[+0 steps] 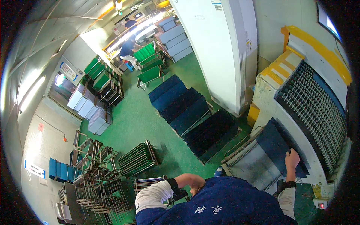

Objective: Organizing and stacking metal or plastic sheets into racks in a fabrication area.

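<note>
Right hand (292,159) curled closed on blue panel (275,145), left hand (197,185) partly hidden

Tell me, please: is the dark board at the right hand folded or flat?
Flat: the dark board shows no visible fold; the right hand holds its edge.

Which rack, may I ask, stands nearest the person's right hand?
The lower-right rack, showing pale grey between toothed edges; the right hand holds a dark blue panel there, while other racks stand farther left.
</note>
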The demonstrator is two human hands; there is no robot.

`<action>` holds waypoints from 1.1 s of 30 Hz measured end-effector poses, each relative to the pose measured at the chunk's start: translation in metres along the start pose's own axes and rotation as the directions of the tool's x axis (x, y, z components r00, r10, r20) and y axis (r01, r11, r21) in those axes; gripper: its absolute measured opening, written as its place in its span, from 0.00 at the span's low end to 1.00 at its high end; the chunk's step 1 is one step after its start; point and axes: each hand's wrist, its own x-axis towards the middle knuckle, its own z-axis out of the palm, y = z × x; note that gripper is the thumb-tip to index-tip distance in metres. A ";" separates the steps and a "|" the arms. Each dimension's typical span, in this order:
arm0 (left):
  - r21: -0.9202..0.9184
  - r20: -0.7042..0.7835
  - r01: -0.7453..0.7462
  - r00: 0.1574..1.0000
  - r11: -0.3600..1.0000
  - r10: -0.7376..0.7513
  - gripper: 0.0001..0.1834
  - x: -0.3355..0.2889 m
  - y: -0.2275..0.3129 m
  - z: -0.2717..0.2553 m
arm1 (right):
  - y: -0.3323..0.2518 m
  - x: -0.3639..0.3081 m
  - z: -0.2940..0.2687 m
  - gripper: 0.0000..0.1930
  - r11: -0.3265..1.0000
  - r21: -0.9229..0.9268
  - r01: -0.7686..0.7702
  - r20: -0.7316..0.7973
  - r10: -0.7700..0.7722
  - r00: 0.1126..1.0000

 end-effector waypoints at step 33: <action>-0.084 -0.062 0.054 0.996 0.995 -0.059 0.25 -0.011 0.023 0.004 | 0.009 0.002 0.010 0.17 0.998 -0.039 0.046 -0.041 -0.048 0.998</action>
